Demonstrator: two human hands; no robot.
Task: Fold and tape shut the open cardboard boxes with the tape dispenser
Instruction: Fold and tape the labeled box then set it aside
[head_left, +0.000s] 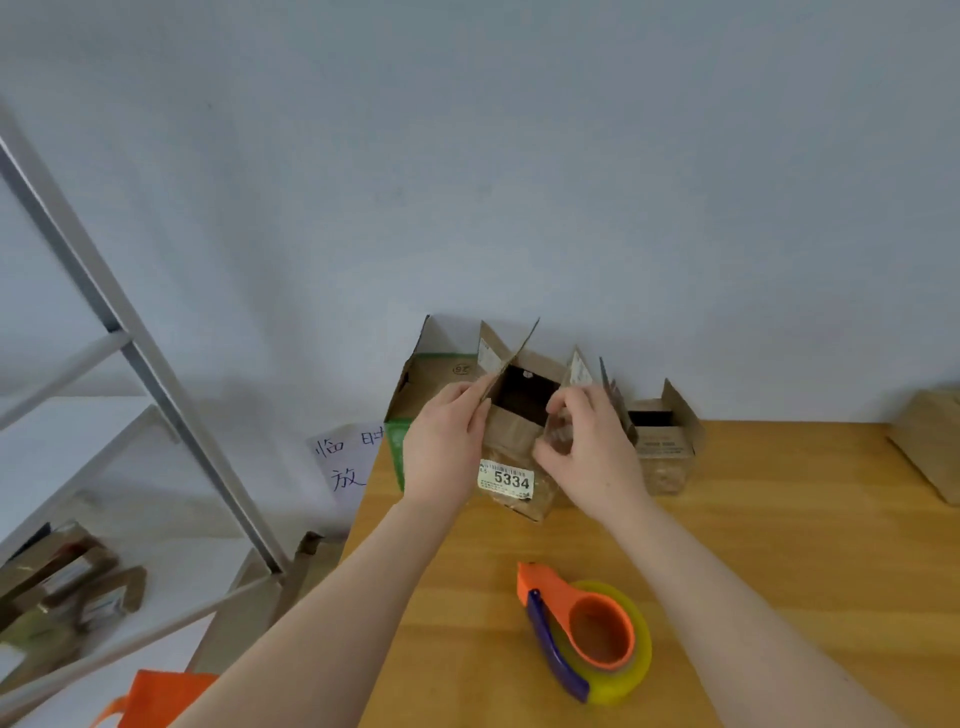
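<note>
While the orange and purple tape dispenser (582, 634) with its yellowish roll lies untouched toward the near side of the wooden desk (779, 545), both hands work farther back. They are at an open cardboard box (511, 441) labelled 5334. The left hand (441, 447) pinches the box's left flap and the right hand (592, 452) grips its right flap. The inside is dark, so its contents cannot be told. Behind it, at the desk's far left corner, stands a larger green-edged box (423, 382), flaps up. Along the far edge to the right sits a small open box (667, 441) – its inside also dark – and another carton (930, 441) lies at the right edge.
</note>
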